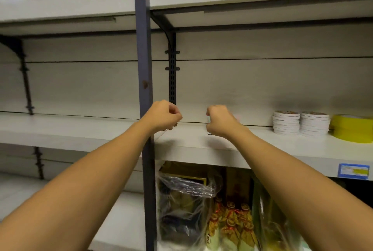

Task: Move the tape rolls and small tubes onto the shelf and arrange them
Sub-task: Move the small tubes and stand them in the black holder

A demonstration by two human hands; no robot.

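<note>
**Grey-white shelf board: setting down and aligning small items**

Pale laminate forms the working shelf (252, 145). Its front lip lies nearest the person, and the deck runs back to a seam at the rear panel.

1. Left hand (164, 115): fingers curled inward, hovering above the deck beside the dark blue upright post (144, 69). Something thin shows under the knuckles, but whether it is pinched cannot be told.
2. Right hand (219, 120): fingers curled around a small pale object (209, 127), of which only slivers show past the knuckles. It is probably one of the tubes or tape rolls; which one cannot be told. Its lower edge sits at or just above the deck.
3. Judged step: placing. Lower the object until it bears fully on the deck, then release. Keep it well behind the front lip so that it cannot tip off.
4. Clearances: open deck lies between the two hands and to the right as far as the two stacks of white round discs (300, 122), which may be tape rolls. Just beyond them sits a yellow container (352, 128). The post and the slotted black bracket rail (172, 77) bound movement on the left.
5. Align further items toward the rear seam, working rightward to the stacks. The shelf above leaves ample headroom.
</note>
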